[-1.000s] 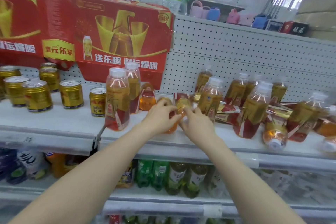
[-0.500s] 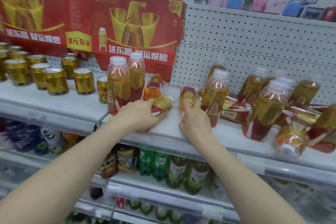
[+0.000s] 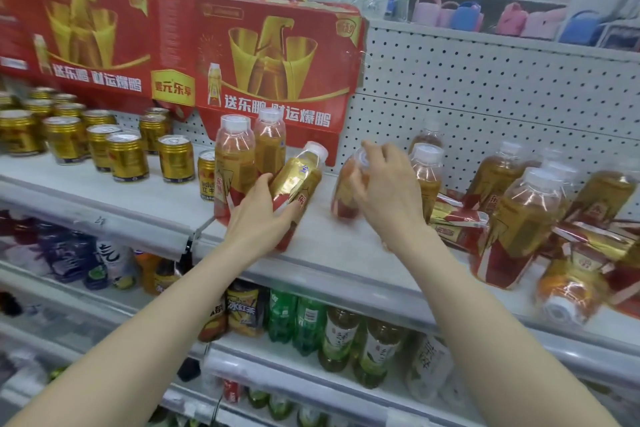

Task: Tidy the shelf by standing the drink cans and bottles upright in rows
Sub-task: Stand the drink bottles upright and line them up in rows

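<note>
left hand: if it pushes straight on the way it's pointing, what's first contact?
The left hand grips the tilted bottle. Carried straight on, up and rightward toward the back, that bottle would likely meet the red display box first; depth is unclear.

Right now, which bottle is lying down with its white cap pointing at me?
The far-right front bottle near the shelf edge. It lies with its cap facing the camera; the other fallen bottles beside it show only their sides.
</note>
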### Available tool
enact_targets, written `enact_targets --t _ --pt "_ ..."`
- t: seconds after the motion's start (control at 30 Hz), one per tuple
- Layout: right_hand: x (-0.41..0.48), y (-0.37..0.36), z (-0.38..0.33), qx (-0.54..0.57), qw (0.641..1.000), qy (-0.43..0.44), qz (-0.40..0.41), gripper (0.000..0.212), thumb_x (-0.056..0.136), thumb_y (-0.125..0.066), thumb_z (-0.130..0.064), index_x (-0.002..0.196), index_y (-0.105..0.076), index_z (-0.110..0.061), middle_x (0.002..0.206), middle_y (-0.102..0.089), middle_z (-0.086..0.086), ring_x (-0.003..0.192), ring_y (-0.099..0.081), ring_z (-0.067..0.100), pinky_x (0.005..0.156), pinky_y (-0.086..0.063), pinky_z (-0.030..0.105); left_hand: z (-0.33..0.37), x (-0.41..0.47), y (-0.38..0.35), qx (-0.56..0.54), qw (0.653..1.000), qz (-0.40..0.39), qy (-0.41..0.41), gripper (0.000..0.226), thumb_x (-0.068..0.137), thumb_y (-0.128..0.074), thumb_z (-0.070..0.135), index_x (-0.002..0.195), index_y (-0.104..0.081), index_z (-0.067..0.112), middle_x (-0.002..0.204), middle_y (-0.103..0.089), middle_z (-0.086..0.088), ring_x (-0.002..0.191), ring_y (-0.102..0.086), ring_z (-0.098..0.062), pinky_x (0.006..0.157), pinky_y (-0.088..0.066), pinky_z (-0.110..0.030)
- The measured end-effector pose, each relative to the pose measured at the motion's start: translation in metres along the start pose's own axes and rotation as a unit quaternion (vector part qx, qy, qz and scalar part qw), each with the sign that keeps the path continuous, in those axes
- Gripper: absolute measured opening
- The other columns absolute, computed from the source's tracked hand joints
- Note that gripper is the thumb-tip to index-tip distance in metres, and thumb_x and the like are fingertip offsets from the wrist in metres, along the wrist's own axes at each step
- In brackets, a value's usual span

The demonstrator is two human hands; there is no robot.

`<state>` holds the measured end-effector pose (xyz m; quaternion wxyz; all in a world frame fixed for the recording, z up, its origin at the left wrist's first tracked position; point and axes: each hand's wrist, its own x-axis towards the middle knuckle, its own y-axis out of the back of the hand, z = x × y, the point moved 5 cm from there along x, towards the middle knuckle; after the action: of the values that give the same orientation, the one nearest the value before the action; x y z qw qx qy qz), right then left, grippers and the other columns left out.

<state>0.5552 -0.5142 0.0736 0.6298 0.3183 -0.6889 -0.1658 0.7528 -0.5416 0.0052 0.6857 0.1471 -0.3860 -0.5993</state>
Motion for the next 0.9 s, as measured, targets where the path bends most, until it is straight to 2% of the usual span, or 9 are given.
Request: enact_targets --t 0.07,0.17,0.23,0.33,0.43,0.5,0.67,0.77,0.9 --pt "0.014 -0.006 -0.001 -0.013 1.000 -0.004 -0.024 0.044 0.098 -0.047 -0.024 0.138 -0.051 -0.007 0.120 -0.057 0.018 0.113 -0.048 0.034 0.092 -0.042 0.042 0.001 -0.007 0.003 -0.069 0.997 0.006 -0.022 0.080 0.091 -0.060 0.046 0.154 -0.017 0.020 0.152 -0.038 -0.003 0.134 -0.043 -0.024 0.109 -0.037 -0.045" --pt "0.034 -0.017 -0.003 -0.007 0.997 -0.023 -0.073 0.047 0.103 -0.037 -0.026 0.147 -0.041 -0.012 0.135 -0.049 0.017 0.122 -0.044 0.035 0.101 -0.036 0.042 0.004 -0.013 0.002 -0.108 0.993 0.012 -0.050 0.088 0.090 -0.065 0.039 0.155 -0.008 0.022 0.153 -0.027 -0.003 0.137 -0.034 -0.020 0.109 -0.031 -0.042" --pt "0.044 -0.025 -0.002 0.019 0.993 -0.045 -0.111 0.048 0.104 -0.038 -0.030 0.149 -0.036 -0.014 0.138 -0.045 0.017 0.121 -0.047 0.037 0.099 -0.039 0.043 0.006 -0.013 0.000 -0.123 0.991 0.024 -0.043 0.093 0.087 -0.069 0.035 0.155 -0.007 0.024 0.149 -0.027 -0.002 0.134 -0.034 -0.019 0.107 -0.032 -0.040" --pt "0.057 -0.037 -0.002 0.042 0.986 -0.064 -0.149 0.052 0.099 -0.051 -0.030 0.148 -0.034 -0.020 0.134 -0.045 0.016 0.117 -0.051 0.036 0.093 -0.043 0.042 0.006 -0.008 0.000 -0.142 0.989 0.043 -0.017 0.097 0.082 -0.074 0.027 0.154 -0.009 0.025 0.147 -0.029 -0.002 0.130 -0.035 -0.015 0.102 -0.031 -0.031" --pt "0.072 -0.052 0.004 0.038 0.986 -0.086 -0.141 0.049 0.097 -0.052 -0.018 0.145 -0.039 -0.019 0.131 -0.047 0.016 0.114 -0.052 0.036 0.092 -0.042 0.040 0.004 -0.002 -0.001 -0.143 0.989 0.043 -0.008 0.099 0.080 -0.077 0.027 0.153 -0.010 0.027 0.146 -0.030 0.000 0.123 -0.032 -0.006 0.102 -0.030 -0.029" --pt "0.083 -0.064 0.012 0.049 0.983 -0.120 -0.132 0.044 0.097 -0.051 -0.015 0.140 -0.044 -0.018 0.128 -0.049 0.016 0.113 -0.053 0.036 0.091 -0.042 0.039 0.004 0.000 -0.001 -0.126 0.991 0.043 -0.024 0.102 0.079 -0.077 0.030 0.153 -0.007 0.029 0.147 -0.028 0.001 0.130 -0.033 -0.010 0.103 -0.030 -0.029" --pt "0.103 -0.087 0.033 0.082 0.973 -0.196 -0.092 0.038 0.098 -0.053 -0.012 0.136 -0.049 -0.014 0.129 -0.048 0.015 0.109 -0.056 0.034 0.090 -0.043 0.039 0.011 0.009 0.010 -0.075 0.992 0.042 -0.087 0.120 0.077 -0.080 0.030 0.153 0.013 0.038 0.153 -0.020 0.007 0.139 -0.026 -0.010 0.103 -0.027 -0.027" --pt "0.112 -0.100 0.040 0.099 0.969 -0.211 -0.079 0.038 0.100 -0.050 -0.012 0.138 -0.049 -0.015 0.134 -0.047 0.015 0.114 -0.053 0.033 0.093 -0.042 0.040 0.016 0.014 0.017 -0.050 0.990 0.033 -0.124 0.125 0.077 -0.081 0.028 0.147 0.021 0.047 0.151 -0.019 0.009 0.136 -0.030 -0.009 0.100 -0.031 -0.025" --pt "0.113 -0.104 0.033 -0.016 0.983 -0.176 -0.041 0.043 0.096 -0.055 -0.011 0.137 -0.047 -0.017 0.147 -0.036 0.020 0.134 -0.033 0.035 0.108 -0.033 0.043 0.017 0.011 0.020 -0.061 0.987 0.033 -0.142 0.124 0.077 -0.080 0.025 0.143 0.020 0.055 0.148 -0.022 0.010 0.129 -0.030 0.000 0.099 -0.032 -0.024"
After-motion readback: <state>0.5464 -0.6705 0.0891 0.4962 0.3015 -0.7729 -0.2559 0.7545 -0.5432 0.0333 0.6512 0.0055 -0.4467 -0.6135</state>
